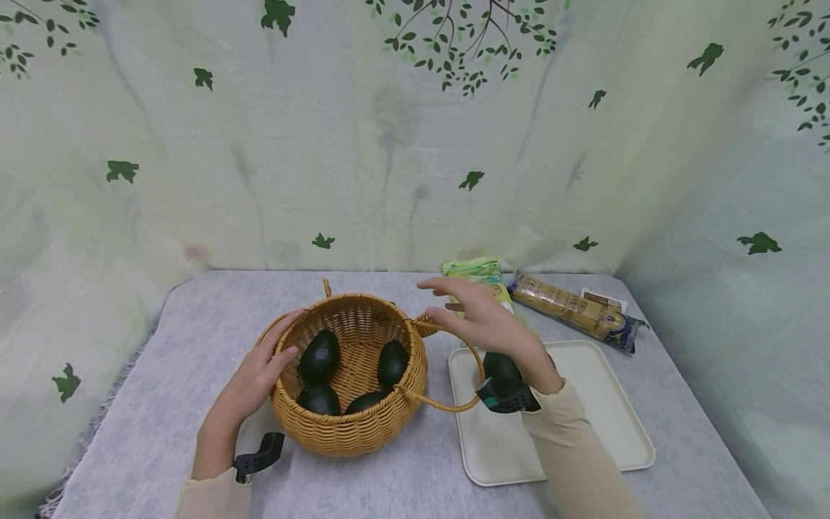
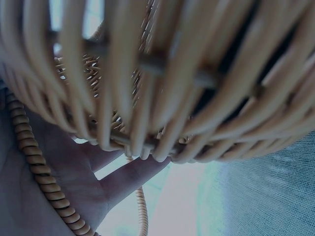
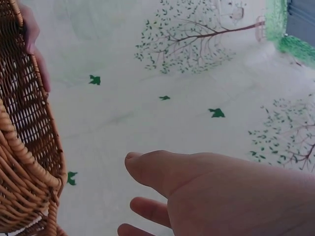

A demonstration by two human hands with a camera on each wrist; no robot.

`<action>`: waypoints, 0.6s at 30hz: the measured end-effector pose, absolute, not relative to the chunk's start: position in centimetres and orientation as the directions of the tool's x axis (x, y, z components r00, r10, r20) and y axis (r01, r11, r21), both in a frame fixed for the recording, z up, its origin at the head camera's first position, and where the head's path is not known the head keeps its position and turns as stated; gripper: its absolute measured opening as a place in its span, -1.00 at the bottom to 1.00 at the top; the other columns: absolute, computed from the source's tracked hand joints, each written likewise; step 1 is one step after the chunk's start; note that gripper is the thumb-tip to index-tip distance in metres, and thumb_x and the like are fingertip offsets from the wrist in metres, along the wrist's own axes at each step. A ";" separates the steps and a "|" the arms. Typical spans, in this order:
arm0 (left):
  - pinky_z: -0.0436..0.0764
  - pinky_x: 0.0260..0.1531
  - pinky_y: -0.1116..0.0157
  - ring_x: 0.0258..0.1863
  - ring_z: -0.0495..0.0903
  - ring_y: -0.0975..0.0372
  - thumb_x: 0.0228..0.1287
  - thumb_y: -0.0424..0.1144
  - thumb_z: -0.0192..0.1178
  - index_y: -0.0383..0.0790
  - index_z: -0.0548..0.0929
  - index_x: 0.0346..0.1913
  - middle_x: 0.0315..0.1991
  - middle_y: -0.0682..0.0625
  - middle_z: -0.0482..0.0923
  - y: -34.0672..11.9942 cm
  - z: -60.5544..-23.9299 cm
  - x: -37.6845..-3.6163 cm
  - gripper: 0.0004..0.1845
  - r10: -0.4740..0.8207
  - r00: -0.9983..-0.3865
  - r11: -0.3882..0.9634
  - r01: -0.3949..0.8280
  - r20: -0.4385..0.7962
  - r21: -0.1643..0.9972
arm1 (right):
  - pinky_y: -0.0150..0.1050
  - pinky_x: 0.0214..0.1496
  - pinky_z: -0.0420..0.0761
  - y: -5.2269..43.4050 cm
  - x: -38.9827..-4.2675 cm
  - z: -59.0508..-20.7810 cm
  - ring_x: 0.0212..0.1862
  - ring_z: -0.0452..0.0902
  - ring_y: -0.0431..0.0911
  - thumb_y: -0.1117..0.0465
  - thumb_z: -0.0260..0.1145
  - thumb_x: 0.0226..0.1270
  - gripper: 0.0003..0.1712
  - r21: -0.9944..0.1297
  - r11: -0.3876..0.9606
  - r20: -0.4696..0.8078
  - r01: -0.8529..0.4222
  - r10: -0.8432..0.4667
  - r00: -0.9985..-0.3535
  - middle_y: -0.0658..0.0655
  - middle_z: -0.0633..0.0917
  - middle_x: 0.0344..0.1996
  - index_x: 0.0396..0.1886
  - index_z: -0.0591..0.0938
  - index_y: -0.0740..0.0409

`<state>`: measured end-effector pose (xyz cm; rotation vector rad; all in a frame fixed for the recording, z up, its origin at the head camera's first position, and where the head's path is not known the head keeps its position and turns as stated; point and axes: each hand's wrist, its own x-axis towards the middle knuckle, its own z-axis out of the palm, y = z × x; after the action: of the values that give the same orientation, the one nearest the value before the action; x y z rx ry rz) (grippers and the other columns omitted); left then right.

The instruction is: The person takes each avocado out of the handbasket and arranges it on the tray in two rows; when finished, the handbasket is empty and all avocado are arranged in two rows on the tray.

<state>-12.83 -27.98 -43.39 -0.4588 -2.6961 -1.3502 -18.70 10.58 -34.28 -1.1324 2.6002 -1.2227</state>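
A round wicker basket [image 1: 350, 432] stands on the table with several dark green avocados [image 1: 320, 356] inside. My left hand [image 1: 262, 371] rests on its left rim, fingers extended. In the left wrist view that hand [image 2: 64, 172] lies against the woven side, with a coiled wicker handle [image 2: 42, 169] crossing the palm. My right hand [image 1: 483, 317] hovers at the basket's right, over the looped handle [image 1: 476, 360], its fingers spread and holding nothing. Under the right wrist another avocado [image 1: 501, 366] sits on a cream tray [image 1: 609, 404], partly hidden by the wrist.
Behind the tray lie a long pack of noodles [image 1: 570, 306] and a green-yellow packet [image 1: 476, 270], partly covered by the right hand. A patterned cloth [image 1: 389, 144] hangs behind the table [image 1: 175, 389] and at both sides.
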 end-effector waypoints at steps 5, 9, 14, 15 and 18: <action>0.33 0.19 -0.50 0.49 0.22 -0.30 0.64 -0.20 -0.05 0.17 0.08 0.66 0.60 -0.21 0.11 -28.0 -43.4 -12.8 -0.35 0.230 -0.949 0.560 0.311 0.217 0.768 | -0.05 0.29 0.62 9.3 -18.8 -34.2 0.40 0.48 0.10 0.15 0.23 0.59 -0.49 -0.681 0.404 0.240 -0.611 -0.666 -0.707 0.14 0.50 0.42 0.46 0.48 0.11; 0.35 0.19 -0.48 0.49 0.23 -0.29 0.64 -0.20 -0.05 0.18 0.08 0.66 0.60 -0.20 0.12 -28.0 -43.5 -12.9 -0.35 0.233 -0.948 0.556 0.313 0.218 0.770 | -0.10 0.27 0.64 8.4 -18.9 -34.2 0.40 0.48 0.06 0.15 0.21 0.61 -0.50 -0.665 0.406 0.231 -0.627 -0.687 -0.689 0.13 0.50 0.42 0.45 0.49 0.11; 0.33 0.20 -0.49 0.50 0.20 -0.29 0.64 -0.19 -0.05 0.18 0.07 0.66 0.61 -0.19 0.10 -27.9 -43.3 -12.8 -0.35 0.230 -0.951 0.559 0.304 0.208 0.772 | -0.07 0.25 0.64 6.9 -19.1 -34.0 0.39 0.49 0.07 0.12 0.20 0.61 -0.50 -0.679 0.400 0.198 -0.616 -0.707 -0.679 0.12 0.51 0.41 0.46 0.49 0.10; 0.33 0.20 -0.49 0.50 0.20 -0.29 0.64 -0.18 -0.05 0.17 0.07 0.66 0.61 -0.19 0.10 -27.8 -43.3 -12.8 -0.35 0.229 -0.951 0.558 0.302 0.206 0.773 | -0.07 0.25 0.65 6.6 -19.1 -34.0 0.37 0.50 0.07 0.10 0.21 0.61 -0.49 -0.677 0.403 0.193 -0.616 -0.711 -0.676 0.11 0.52 0.40 0.45 0.49 0.10; 0.33 0.19 -0.50 0.50 0.20 -0.29 0.64 -0.18 -0.05 0.12 0.08 0.67 0.61 -0.19 0.10 -27.8 -43.3 -12.8 -0.35 0.225 -0.952 0.559 0.299 0.205 0.773 | -0.04 0.26 0.64 5.6 -19.3 -34.1 0.34 0.53 0.11 0.11 0.21 0.61 -0.49 -0.673 0.390 0.184 -0.629 -0.735 -0.652 0.16 0.54 0.38 0.45 0.49 0.14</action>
<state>-12.76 -27.78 -43.29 -0.4550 -2.7005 -1.3637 -19.34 5.62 -34.08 -1.2344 2.4961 -1.1104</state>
